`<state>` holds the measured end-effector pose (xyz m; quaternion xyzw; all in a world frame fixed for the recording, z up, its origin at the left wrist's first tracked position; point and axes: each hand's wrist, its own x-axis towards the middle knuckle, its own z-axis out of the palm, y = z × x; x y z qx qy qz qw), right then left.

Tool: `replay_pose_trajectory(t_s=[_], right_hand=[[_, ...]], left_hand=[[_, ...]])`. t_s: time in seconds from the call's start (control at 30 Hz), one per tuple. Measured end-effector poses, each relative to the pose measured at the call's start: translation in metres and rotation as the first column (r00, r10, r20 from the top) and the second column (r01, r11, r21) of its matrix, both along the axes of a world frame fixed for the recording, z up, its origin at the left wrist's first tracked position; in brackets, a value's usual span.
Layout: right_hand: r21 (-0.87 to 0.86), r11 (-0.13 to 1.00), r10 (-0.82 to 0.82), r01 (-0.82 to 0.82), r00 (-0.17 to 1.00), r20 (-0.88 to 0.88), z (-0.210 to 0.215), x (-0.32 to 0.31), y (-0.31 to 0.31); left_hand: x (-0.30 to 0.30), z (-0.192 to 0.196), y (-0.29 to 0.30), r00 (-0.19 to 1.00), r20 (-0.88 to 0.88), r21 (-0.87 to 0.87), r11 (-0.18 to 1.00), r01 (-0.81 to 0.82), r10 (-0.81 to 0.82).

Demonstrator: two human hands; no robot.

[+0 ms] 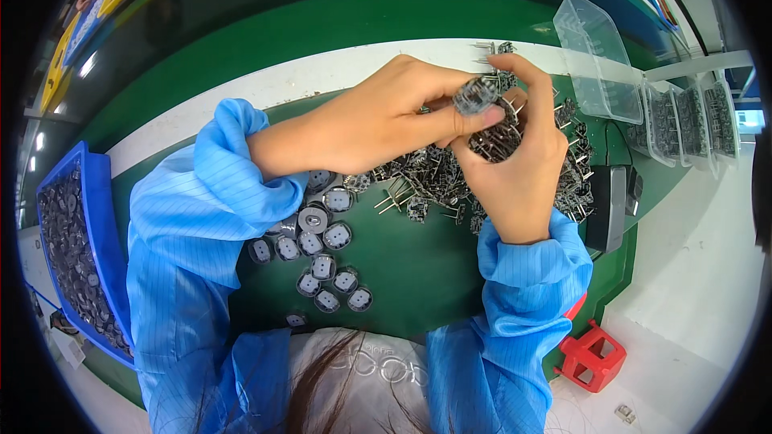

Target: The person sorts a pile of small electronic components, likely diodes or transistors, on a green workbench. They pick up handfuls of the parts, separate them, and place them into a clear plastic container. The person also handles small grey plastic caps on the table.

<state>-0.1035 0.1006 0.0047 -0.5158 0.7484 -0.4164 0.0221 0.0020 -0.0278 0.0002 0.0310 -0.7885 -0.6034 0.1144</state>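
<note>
My left hand [390,120] reaches across to the right, thumb and fingers closed on a small grey round part [476,96], its details blurred. Just beside it, my right hand [523,177] curls around a clump of small dark circuit boards with metal pins [496,142]. Both hands are above a heap of similar pinned boards [430,181] on the green table [418,273]. Nearer to me and to the left, several round grey-and-black caps [312,243] lie scattered, most showing a pale face with small holes.
A blue bin [98,217] full of dark round parts stands at the left. Clear plastic trays [595,56], some holding boards [691,124], are at the back right. A black box [607,209] with a cable stands at the right edge, near a red stool [593,356] on the floor.
</note>
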Motion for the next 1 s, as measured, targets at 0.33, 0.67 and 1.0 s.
replay_pose_trajectory(t_s=[0.33,0.67,1.0], right_hand=[[0.042,0.99,0.127,-0.135,0.981,0.149,-0.001,-0.008,0.001],[0.151,0.979,-0.104,0.134,0.976,-0.193,0.008,-0.011,0.007],[0.09,0.993,0.068,-0.082,0.986,0.151,0.009,-0.024,0.012]], left_hand=[[0.001,-0.009,-0.001,0.986,0.127,0.32,0.945,0.062,-0.107],[-0.004,-0.006,-0.001,0.982,0.148,0.252,0.964,0.079,-0.119],[-0.003,-0.014,-0.001,0.972,0.079,0.607,0.784,0.13,-0.222]])
